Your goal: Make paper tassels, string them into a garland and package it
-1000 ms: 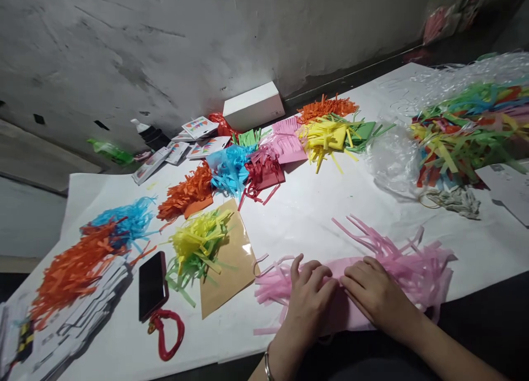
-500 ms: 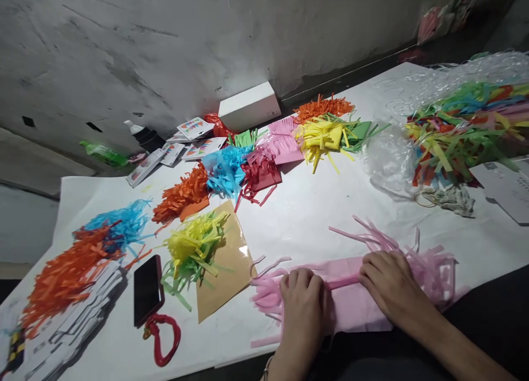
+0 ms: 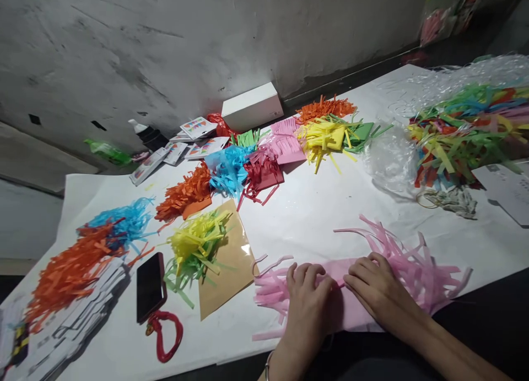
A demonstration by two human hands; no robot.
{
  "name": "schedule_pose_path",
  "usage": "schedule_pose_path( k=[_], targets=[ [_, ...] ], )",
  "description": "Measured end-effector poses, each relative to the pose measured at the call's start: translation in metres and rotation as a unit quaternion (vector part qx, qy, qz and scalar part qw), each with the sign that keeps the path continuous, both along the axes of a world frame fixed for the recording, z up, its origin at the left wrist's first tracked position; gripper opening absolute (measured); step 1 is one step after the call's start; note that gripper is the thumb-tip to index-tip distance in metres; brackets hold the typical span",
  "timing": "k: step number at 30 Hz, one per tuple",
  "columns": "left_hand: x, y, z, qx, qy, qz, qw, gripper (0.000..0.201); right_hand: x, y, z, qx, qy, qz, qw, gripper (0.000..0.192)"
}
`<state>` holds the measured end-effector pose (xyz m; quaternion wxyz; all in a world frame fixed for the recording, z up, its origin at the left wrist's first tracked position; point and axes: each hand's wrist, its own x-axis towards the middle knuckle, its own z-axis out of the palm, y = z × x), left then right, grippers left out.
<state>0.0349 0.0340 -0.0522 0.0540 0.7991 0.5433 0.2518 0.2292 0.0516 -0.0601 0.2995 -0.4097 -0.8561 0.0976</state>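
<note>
A sheet of pink tissue paper [image 3: 355, 315] with fringed ends lies at the table's near edge. A narrow rolled or folded strip runs across its middle. My left hand [image 3: 308, 293] curls over that strip near the left fringe, fingertips down on the paper. Close beside it, my right hand [image 3: 378, 287] presses the strip with bent fingers. Loose pink strands fan out past both hands. My palms and thumbs hide part of the roll.
Left of the paper lie a brown envelope [image 3: 227, 282], a phone [image 3: 151, 287] with a red strap and paper stacks [image 3: 78, 328]. Colored tissue tassels [image 3: 231, 169] line the back before a white box [image 3: 252, 107]. More tassels [image 3: 463, 133] and clear plastic [image 3: 390, 155] lie right.
My right hand has shifted left, nearer to my left hand. The pink strands at the right end are more spread out. The view has moved slightly.
</note>
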Motion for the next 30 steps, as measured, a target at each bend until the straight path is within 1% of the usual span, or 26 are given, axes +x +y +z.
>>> schedule_pose_path(
  k=[3, 7, 9, 11, 14, 16, 18, 21, 24, 26, 30],
  targets=[
    [-0.002, 0.001, -0.004, 0.013, 0.004, -0.038, 0.999, 0.020, -0.002, 0.000, 0.000, 0.018, 0.008, 0.005, 1.000, 0.021],
    [-0.003, 0.001, -0.005, -0.006, 0.025, -0.074, 0.997, 0.016, -0.010, 0.001, 0.001, 0.028, 0.012, 0.031, 0.999, 0.032],
    [-0.003, 0.001, -0.004, -0.018, 0.049, -0.094, 0.994, 0.017, -0.008, 0.002, 0.003, 0.023, 0.011, 0.042, 0.999, 0.035],
    [-0.004, 0.001, -0.003, -0.021, 0.069, -0.104, 0.992, 0.016, 0.002, 0.001, 0.004, 0.019, 0.015, 0.051, 0.998, 0.036],
    [-0.005, 0.002, -0.004, -0.022, 0.077, -0.105, 0.991, 0.015, 0.026, -0.001, 0.004, 0.025, 0.032, 0.057, 0.998, 0.036],
    [-0.006, 0.002, -0.006, -0.030, 0.075, -0.106, 0.991, 0.016, 0.041, -0.003, 0.002, 0.034, 0.031, 0.056, 0.997, 0.031],
    [-0.006, 0.001, -0.007, -0.034, 0.059, -0.103, 0.992, 0.015, 0.050, -0.005, -0.001, 0.036, 0.022, 0.044, 0.998, 0.027],
    [-0.004, -0.002, -0.007, -0.021, 0.008, -0.082, 0.996, 0.012, 0.049, -0.007, -0.002, 0.014, 0.024, 0.009, 1.000, 0.026],
    [0.003, -0.004, -0.003, -0.018, -0.021, -0.036, 0.999, 0.012, 0.041, -0.008, 0.000, -0.027, 0.030, -0.035, 0.999, 0.020],
    [0.010, -0.003, 0.001, -0.021, -0.011, 0.001, 1.000, 0.014, 0.036, -0.007, 0.002, -0.042, 0.023, -0.059, 0.997, 0.020],
    [0.021, 0.003, 0.006, -0.031, 0.053, 0.065, 0.996, 0.015, 0.025, -0.004, 0.005, -0.059, 0.019, -0.122, 0.991, 0.024]
  ],
)
